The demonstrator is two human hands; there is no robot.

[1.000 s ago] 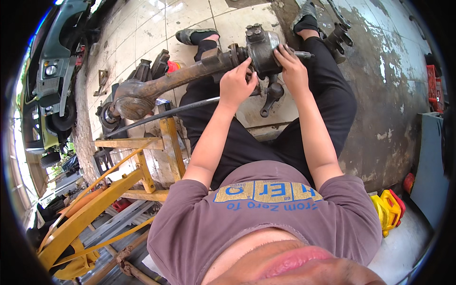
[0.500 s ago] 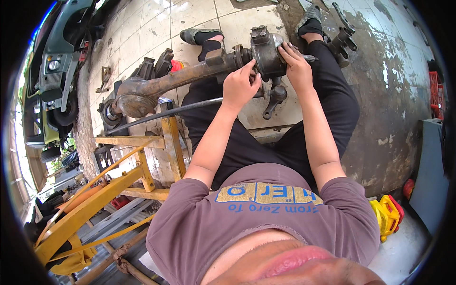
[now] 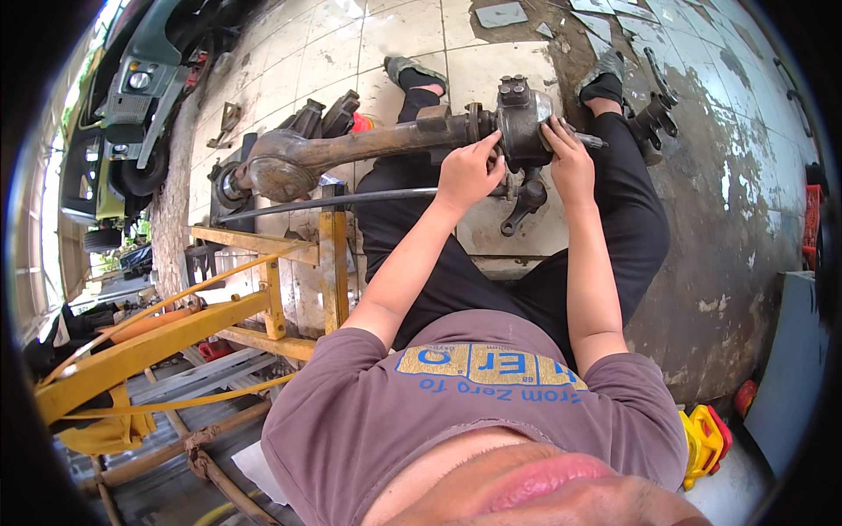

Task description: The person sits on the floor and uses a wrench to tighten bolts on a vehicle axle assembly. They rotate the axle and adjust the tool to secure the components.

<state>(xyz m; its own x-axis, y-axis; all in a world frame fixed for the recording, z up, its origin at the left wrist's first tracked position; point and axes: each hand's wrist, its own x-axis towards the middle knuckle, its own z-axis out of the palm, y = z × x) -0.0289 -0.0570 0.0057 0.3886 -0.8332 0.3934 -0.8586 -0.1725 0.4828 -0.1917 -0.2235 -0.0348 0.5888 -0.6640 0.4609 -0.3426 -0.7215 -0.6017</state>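
A rusty vehicle axle housing (image 3: 351, 149) lies across a yellow stand in front of me, its bulged middle to the left. At its right end sits a grey steering knuckle hub (image 3: 519, 123). My left hand (image 3: 469, 175) grips the left side of the hub, fingers curled on its flange. My right hand (image 3: 568, 158) clasps the right side, by the protruding spindle (image 3: 592, 140). A thin dark steel rod (image 3: 333, 202) runs below the axle. My legs in black trousers stretch out under the axle.
A yellow steel frame stand (image 3: 263, 307) fills the lower left. A green vehicle (image 3: 123, 114) is parked at far left. A dark metal part (image 3: 653, 114) lies on the stained floor at right. A yellow and red object (image 3: 702, 438) sits at lower right.
The view has shifted slightly. Both hands stay on the hub; my left hand has slid a little down along its left flange.
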